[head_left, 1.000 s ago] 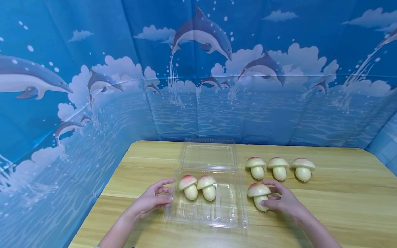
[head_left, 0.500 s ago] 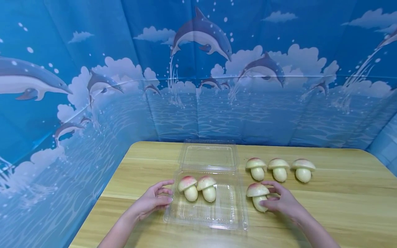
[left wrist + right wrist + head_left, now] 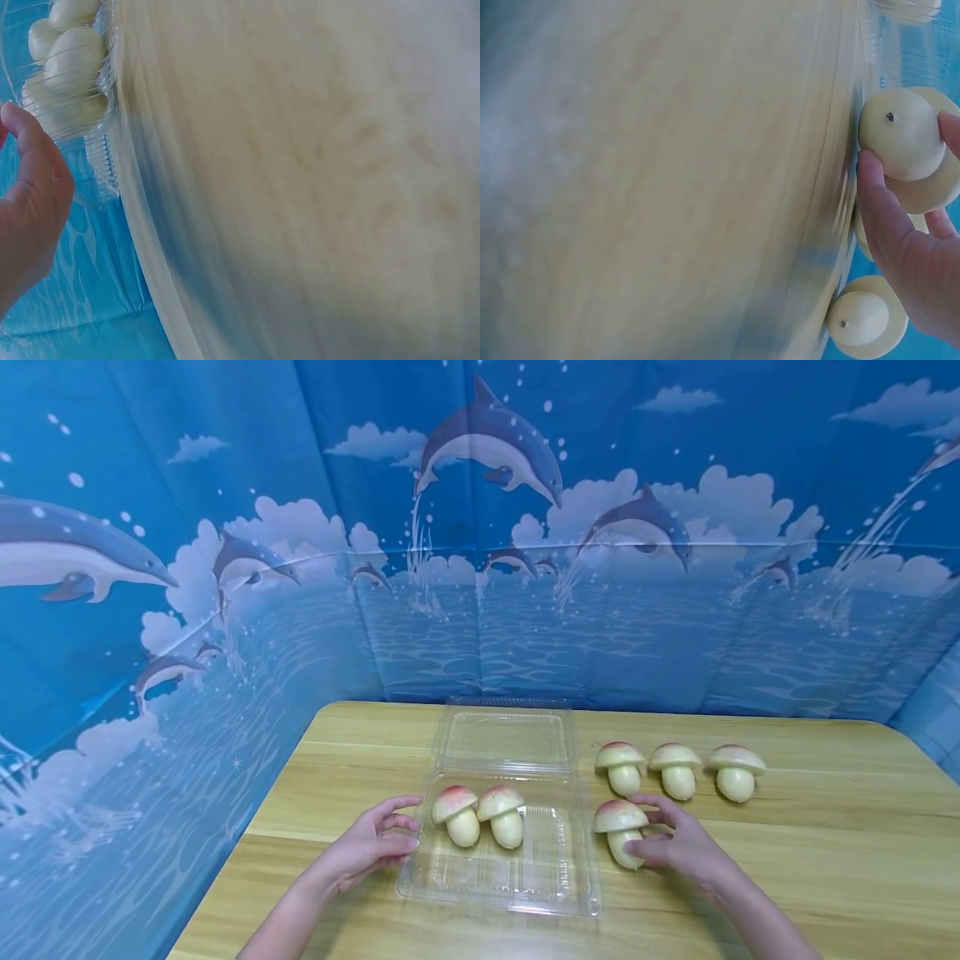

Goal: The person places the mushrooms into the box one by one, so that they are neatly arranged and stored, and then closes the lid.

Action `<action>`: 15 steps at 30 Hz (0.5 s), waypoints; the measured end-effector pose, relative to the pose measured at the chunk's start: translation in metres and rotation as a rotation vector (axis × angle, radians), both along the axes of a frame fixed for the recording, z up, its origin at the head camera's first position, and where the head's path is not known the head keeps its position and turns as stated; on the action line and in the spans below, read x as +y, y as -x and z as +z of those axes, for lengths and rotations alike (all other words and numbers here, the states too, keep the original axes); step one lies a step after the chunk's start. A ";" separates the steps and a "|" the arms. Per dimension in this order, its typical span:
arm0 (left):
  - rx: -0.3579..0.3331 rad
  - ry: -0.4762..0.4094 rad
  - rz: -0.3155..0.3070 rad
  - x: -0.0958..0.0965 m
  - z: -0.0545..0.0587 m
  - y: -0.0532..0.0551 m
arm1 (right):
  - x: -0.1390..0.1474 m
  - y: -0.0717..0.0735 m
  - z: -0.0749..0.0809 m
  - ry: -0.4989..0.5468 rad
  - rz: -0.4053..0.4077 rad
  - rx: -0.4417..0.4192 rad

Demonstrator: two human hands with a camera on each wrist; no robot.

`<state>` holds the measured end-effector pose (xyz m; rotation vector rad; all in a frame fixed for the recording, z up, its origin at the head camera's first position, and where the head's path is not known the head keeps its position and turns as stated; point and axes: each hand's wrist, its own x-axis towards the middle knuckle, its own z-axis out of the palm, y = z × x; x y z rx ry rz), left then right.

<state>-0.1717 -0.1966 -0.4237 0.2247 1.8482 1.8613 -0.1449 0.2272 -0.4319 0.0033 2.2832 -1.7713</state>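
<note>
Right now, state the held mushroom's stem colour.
Mushroom stem: pale cream, clearest in the right wrist view.

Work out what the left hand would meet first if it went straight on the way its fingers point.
The left side of the clear container, it seems; whether the left hand touches it is hard to tell.

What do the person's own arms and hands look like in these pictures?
The left hand and the right hand are bare, with slim fingers; no glove or ring shows. The visible forearms also have no sleeve, watch or cable.
</note>
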 end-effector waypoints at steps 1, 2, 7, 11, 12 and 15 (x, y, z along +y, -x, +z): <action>0.000 0.001 0.001 0.000 0.000 0.000 | 0.000 0.000 0.000 0.004 -0.003 -0.002; 0.001 0.002 0.001 0.000 0.000 0.000 | -0.001 0.001 0.001 0.006 -0.006 -0.004; 0.003 0.005 0.001 0.000 0.000 0.000 | -0.002 0.002 0.004 -0.001 -0.010 -0.015; 0.002 0.000 -0.003 0.000 0.000 0.000 | -0.002 0.003 0.006 0.011 -0.004 -0.016; 0.001 -0.002 -0.003 0.000 0.000 0.000 | -0.002 0.003 0.006 0.017 -0.004 -0.014; 0.002 -0.003 -0.005 0.000 0.000 0.001 | -0.001 0.003 0.008 0.023 0.004 -0.002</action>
